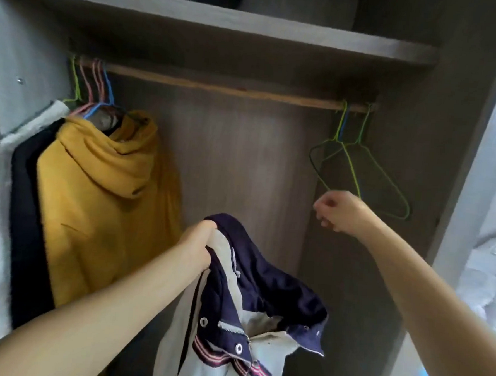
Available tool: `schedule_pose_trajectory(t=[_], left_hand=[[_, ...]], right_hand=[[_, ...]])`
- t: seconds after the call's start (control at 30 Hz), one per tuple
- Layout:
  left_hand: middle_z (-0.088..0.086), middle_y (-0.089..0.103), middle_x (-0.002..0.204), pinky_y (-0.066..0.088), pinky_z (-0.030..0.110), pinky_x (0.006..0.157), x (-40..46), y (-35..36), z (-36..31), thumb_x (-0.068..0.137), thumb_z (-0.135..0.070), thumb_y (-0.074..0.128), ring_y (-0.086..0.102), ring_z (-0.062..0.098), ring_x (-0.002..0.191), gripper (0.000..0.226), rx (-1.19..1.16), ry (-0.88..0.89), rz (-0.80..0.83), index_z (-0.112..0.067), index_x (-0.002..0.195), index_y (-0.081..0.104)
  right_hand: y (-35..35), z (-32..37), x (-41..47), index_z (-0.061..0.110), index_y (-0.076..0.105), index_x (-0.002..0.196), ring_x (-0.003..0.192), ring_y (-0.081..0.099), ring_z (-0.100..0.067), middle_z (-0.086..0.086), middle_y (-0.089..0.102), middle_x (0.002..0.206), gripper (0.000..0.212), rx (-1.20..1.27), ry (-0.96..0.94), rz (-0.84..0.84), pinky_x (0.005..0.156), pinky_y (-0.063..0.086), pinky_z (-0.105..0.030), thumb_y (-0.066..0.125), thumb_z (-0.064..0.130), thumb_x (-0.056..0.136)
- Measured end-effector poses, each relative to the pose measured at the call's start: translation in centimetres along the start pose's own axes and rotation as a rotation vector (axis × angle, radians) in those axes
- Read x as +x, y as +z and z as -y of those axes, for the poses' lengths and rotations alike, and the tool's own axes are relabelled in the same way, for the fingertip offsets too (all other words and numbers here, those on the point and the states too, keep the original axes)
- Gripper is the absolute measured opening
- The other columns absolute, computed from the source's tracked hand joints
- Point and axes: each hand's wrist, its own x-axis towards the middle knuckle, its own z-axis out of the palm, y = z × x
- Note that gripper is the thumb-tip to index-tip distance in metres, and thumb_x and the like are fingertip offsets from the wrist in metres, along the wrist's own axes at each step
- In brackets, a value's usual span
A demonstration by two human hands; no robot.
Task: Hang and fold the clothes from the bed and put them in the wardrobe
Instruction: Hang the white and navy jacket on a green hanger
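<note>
Left hand (200, 243) grips the jacket (242, 303) by its collar before the wardrobe, garment hanging lengthwise below; right hand (337, 210), fingers curled and seemingly empty, is nearer the spare hangers (358, 165) on the rail (232, 89), just up-right of it.

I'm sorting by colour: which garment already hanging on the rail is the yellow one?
The mustard hoodie, rightmost of the hung clothes; the garments left of it are dark and white.

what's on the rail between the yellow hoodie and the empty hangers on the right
Nothing: in the head view, the wooden rail is bare between the yellow hoodie and the empty wire hangers; only the wardrobe's back panel shows behind.
</note>
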Motion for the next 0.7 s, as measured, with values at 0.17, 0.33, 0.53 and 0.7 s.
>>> schedule_pose_trajectory(t=[0.17,0.33,0.53,0.7], left_hand=[[0.013,0.063,0.074,0.043,0.029,0.051,3.3,2.8,-0.9,0.09,-0.009,0.056,0.059,0.024,0.066,0.011,-0.087,0.002,0.075,-0.001,0.087,0.062],[0.01,0.067,0.058,0.048,0.026,0.051,4.9,3.6,-1.6,0.087,-0.006,0.057,0.063,0.023,0.062,0.014,-0.058,0.006,0.132,-0.003,0.076,0.064],[0.009,0.064,0.057,0.048,0.026,0.054,6.8,4.4,-2.9,0.089,-0.007,0.053,0.062,0.021,0.06,0.02,0.003,0.018,0.168,-0.002,0.071,0.063],[0.009,0.052,0.065,0.044,0.028,0.064,7.7,4.5,-4.1,0.093,-0.004,0.048,0.049,0.021,0.061,0.028,0.119,0.052,0.133,-0.006,0.065,0.052]], right_hand=[[-4.4,3.2,12.8,0.007,0.044,0.126,0.115,0.048,-0.041,-0.021,0.045,0.128,0.036,-0.755,-0.179,-0.482,0.08,0.046,-0.043,0.053,0.019,0.093],[-4.4,0.9,18.2,0.002,0.056,0.124,0.115,0.057,-0.039,-0.021,0.056,0.125,0.034,-0.987,0.01,-0.351,0.084,0.048,-0.042,0.047,0.003,0.091],[-5.1,0.3,19.8,-0.006,0.063,0.104,0.1,0.063,-0.046,-0.03,0.064,0.105,0.023,-0.819,-0.091,-0.462,0.078,0.05,-0.045,0.047,-0.005,0.087],[-3.4,1.5,17.6,-0.003,0.046,0.11,0.092,0.059,-0.054,-0.039,0.059,0.097,0.019,-0.529,-0.23,-0.583,0.076,0.048,-0.052,0.04,0.006,0.095]])
